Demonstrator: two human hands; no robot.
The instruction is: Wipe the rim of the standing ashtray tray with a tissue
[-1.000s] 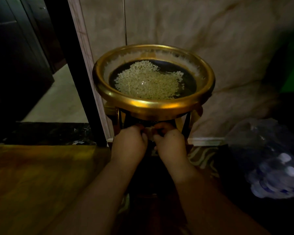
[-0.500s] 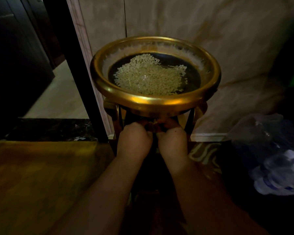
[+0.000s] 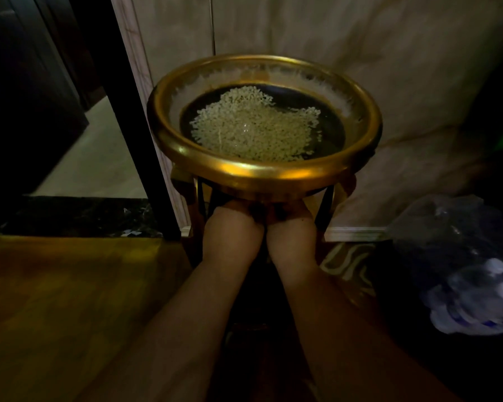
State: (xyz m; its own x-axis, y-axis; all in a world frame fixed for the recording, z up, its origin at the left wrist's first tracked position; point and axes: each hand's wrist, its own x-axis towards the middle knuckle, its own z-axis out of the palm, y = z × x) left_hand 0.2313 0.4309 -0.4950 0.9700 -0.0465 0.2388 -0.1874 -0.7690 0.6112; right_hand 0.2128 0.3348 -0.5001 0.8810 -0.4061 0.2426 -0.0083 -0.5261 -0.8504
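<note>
The standing ashtray's round brass tray (image 3: pixel 262 173) sits on a dark metal stand (image 3: pixel 199 198) against the wall. Its dark middle holds a heap of small pale pellets (image 3: pixel 253 129), and a whitish film coats the inner wall. My left hand (image 3: pixel 233 232) and my right hand (image 3: pixel 292 232) are side by side, touching, directly under the tray's near edge. Their fingers reach up beneath the tray and are hidden in shadow. No tissue shows anywhere.
A dark door post (image 3: pixel 128 111) stands just left of the tray, with a dim doorway beyond. A plastic-wrapped pack of bottles (image 3: pixel 471 274) lies on the floor at right. A yellowish wooden surface (image 3: pixel 70 300) fills the lower left; a patterned rug (image 3: pixel 346 265) lies beside the stand.
Both hands have slid upward together until their fingers vanished beneath the tray's near edge. The view has also moved closer to the tray.
</note>
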